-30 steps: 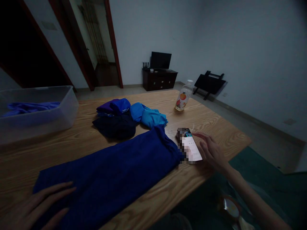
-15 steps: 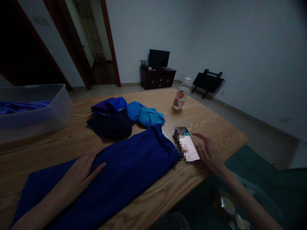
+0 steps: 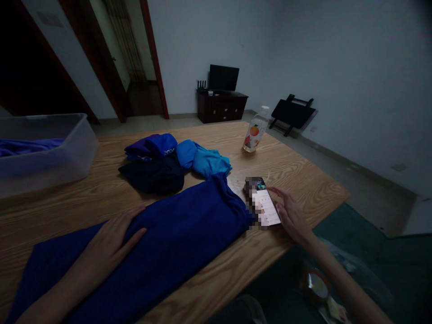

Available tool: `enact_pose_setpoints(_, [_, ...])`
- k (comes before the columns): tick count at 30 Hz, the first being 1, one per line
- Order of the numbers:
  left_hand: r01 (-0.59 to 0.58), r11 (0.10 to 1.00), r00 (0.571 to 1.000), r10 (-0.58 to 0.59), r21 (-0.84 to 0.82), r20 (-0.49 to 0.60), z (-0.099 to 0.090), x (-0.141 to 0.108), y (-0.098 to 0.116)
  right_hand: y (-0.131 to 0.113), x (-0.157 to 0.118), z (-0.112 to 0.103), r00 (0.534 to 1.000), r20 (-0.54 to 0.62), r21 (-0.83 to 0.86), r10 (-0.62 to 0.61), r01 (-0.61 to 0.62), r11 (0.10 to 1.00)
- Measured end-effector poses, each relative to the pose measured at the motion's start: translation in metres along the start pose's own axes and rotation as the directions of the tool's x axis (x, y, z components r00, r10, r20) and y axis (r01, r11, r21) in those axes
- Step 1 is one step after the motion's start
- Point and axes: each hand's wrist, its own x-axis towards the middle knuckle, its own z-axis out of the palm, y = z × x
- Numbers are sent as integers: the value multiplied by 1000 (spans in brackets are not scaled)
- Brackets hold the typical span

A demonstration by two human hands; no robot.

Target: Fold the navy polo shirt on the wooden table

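A long piece of dark blue cloth (image 3: 182, 229), folded flat like a garment, lies across the near part of the table. My left hand (image 3: 116, 236) rests flat on it, fingers stretched out and thumb apart. At the cloth's right end lies a phone (image 3: 268, 207) with its screen lit; its left part is pixelated. My right hand (image 3: 290, 211) is at the phone's right edge, fingers extended and apart, seeming to touch its side without wrapping round it. Beyond the cloth sits a pile of bunched clothes: light blue (image 3: 211, 162), bright blue (image 3: 162, 145) and black (image 3: 157, 175).
A clear plastic bin (image 3: 74, 148) with blue cloth inside stands at the left of the wooden table (image 3: 297, 166). Towards the far right edge stands a drink bottle (image 3: 254, 132). Below the near edge, a roll of tape (image 3: 317, 285) lies on a green seat (image 3: 357, 234).
My right hand has moved slightly left, its fingers closing in on the phone's right edge. My left hand stays flat on the blue cloth. The view has shifted slightly.
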Motion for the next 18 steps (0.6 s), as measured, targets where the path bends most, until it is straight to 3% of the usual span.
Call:
enact_pose_setpoints(3, [5, 1000, 1000, -5, 2, 1, 3, -2, -7, -9, -5, 5, 997, -58, -38, 53, -55, 998])
enact_pose_setpoints(6, [27, 1000, 1000, -27, 7, 14, 0, -5, -9, -23, -9, 11, 994, -36, -204, 101, -106, 973])
enact_pose_setpoints(10, [-14, 999, 1000, 13, 33, 18, -8, -10, -16, -41, -6, 15, 1000, 1, -410, 25, -22, 912])
enact_pose_setpoints(13, [-52, 995, 999, 51, 80, 11, -14, -18, -29, -45, 1, 15, 1000, 11, -432, 21, -14, 902])
enact_pose_setpoints(18, [24, 994, 1000, -25, 106, 9, -28, -40, -50, -39, 10, 9, 998, 51, -368, 25, -5, 930])
